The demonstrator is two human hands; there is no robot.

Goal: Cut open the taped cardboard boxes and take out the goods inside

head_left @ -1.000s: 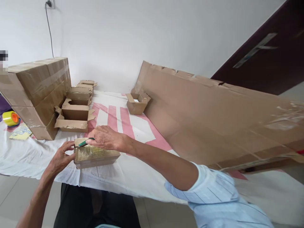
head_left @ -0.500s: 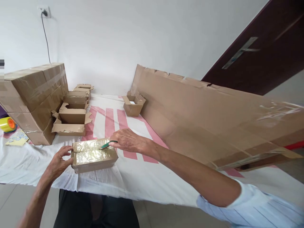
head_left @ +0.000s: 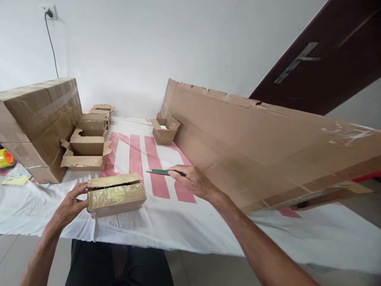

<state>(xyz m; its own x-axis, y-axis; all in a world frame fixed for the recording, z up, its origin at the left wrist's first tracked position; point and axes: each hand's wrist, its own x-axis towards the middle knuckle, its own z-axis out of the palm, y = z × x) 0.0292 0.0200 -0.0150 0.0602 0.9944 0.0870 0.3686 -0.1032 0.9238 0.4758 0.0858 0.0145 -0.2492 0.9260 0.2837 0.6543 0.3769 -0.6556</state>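
A small cardboard box (head_left: 117, 200) lies on the cloth-covered table before me, its top taped with shiny clear tape. A dark slit now runs between its two top flaps, and the far flap is slightly raised. My left hand (head_left: 71, 203) grips the box's left end between thumb and fingers. To the right of the box and apart from it, my right hand (head_left: 190, 180) is closed round a green utility knife (head_left: 162, 172), whose thin blade points left.
Opened small boxes (head_left: 86, 153) stand in a row at the left, beside stacked taped cartons (head_left: 41, 119). Another open box (head_left: 164, 133) sits near the wall. A large cardboard sheet (head_left: 238, 147) leans along the right. A yellow tape roll (head_left: 6, 158) lies far left.
The knife has left the box's seam and moved right with my right hand. The tape along the seam is parted and the flaps gape. My left hand stays on the box.
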